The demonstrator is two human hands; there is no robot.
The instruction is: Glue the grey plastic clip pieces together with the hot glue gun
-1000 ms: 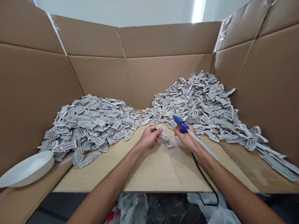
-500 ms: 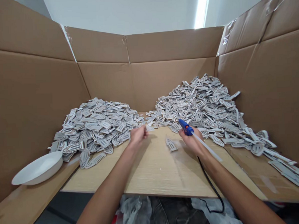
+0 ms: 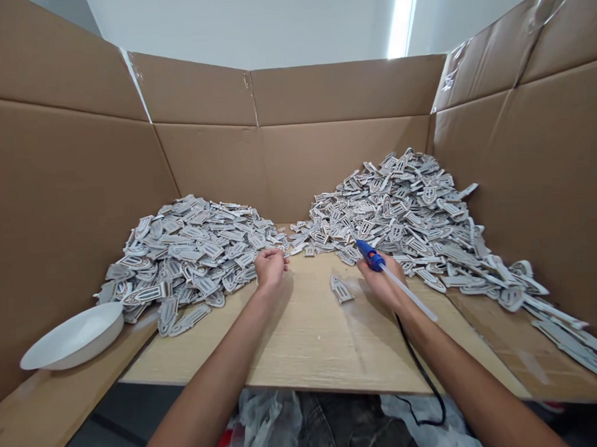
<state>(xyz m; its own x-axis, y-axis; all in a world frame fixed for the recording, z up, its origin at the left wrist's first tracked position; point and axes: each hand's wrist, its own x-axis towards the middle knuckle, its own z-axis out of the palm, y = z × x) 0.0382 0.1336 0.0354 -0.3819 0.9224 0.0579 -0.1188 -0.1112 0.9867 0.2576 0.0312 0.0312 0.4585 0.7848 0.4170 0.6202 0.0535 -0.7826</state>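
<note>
My right hand (image 3: 383,279) is closed round a blue glue gun (image 3: 370,254), its nozzle pointing up and left towards the right-hand pile. A long translucent glue stick (image 3: 410,294) sticks out of its back, over my wrist. My left hand (image 3: 271,268) is closed beside the left pile, fingers curled; what they hold, if anything, is hidden. Between my hands, a single grey-white cut-out piece (image 3: 340,289) lies flat on the wooden board (image 3: 305,343), nearer my right hand.
Similar pieces form a left pile (image 3: 194,249) and a taller right pile (image 3: 402,205). A white bowl (image 3: 74,338) sits at the far left. Cardboard walls (image 3: 341,91) stand round the board. A black cable (image 3: 420,370) hangs over the front edge.
My left hand has shifted slightly left, and the pale translucent thing at its fingertips no longer shows. The glue gun has barely moved in my right hand.
</note>
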